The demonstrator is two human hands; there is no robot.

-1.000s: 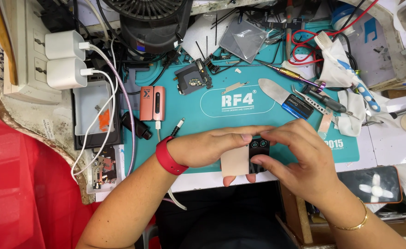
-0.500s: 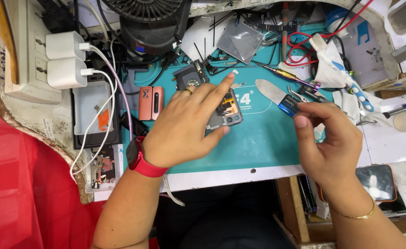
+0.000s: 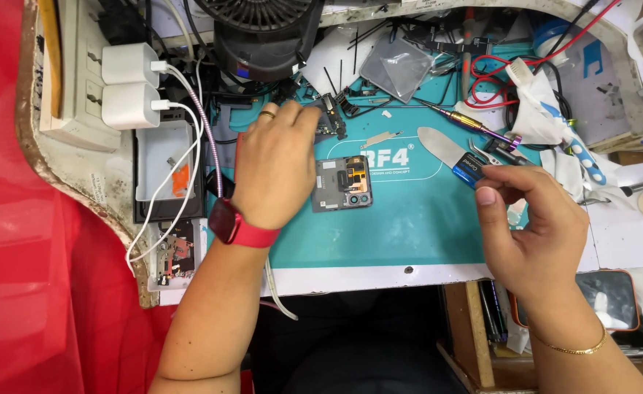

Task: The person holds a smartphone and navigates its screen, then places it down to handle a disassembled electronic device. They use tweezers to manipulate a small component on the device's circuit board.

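Left hand [image 3: 276, 164] has left opened phone back [image 3: 343, 184], moved up-left; fingers [image 3: 308, 117] now loosely curled on small black component [image 3: 330, 120], grip unclear. Phone now lies uncovered on teal mat [image 3: 409, 226], just right of wrist. Right hand [image 3: 536, 233] has closed fingers on blue-handled metal spudger [image 3: 452, 153].
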